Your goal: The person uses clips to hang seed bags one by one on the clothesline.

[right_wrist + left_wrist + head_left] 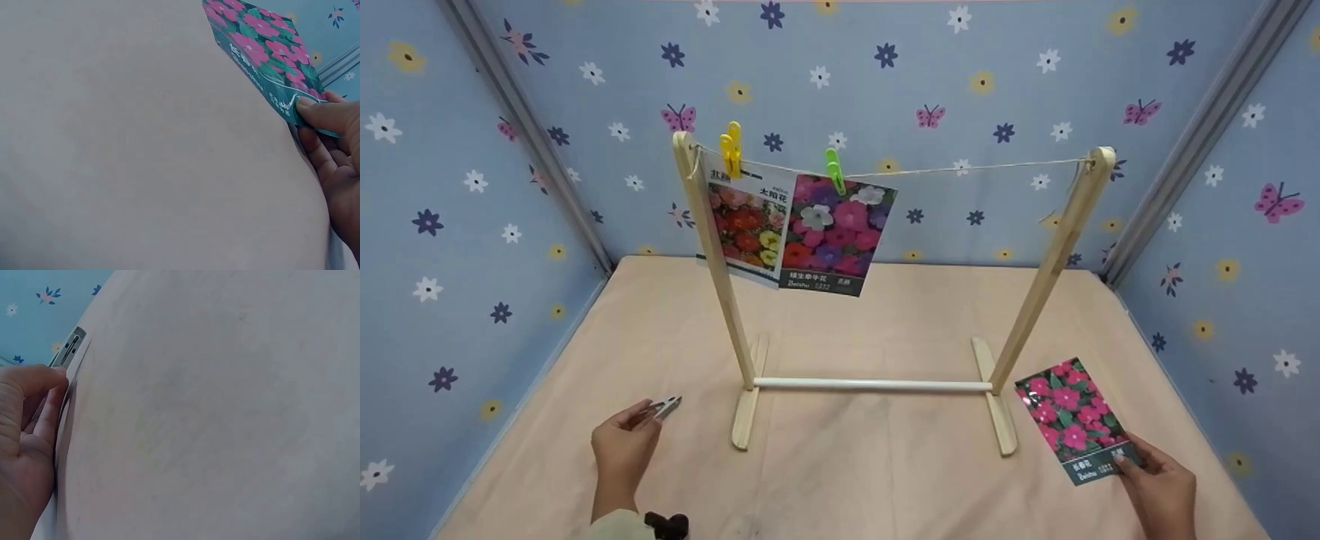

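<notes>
My left hand (626, 442), at the lower left of the head view, pinches a small grey-white clothespin (667, 407) between thumb and fingers; its tip points away from the hand. At the lower right, my right hand (1162, 480) grips the bottom corner of a seed packet (1072, 420) with pink flowers and a dark green band, thumb on the printed face. Two more flower packets hang from a string (975, 169): a red-and-yellow one (746, 232) under a yellow clothespin (731, 154), and a pink-and-purple one (836, 232) under a green clothespin (835, 171).
The string runs between two wooden posts (1050, 262) on flat feet, joined low down by a white rod (870, 385). A pale peach cloth (877, 322) covers the table. Blue flowered panels (870, 90) stand at the back and both sides.
</notes>
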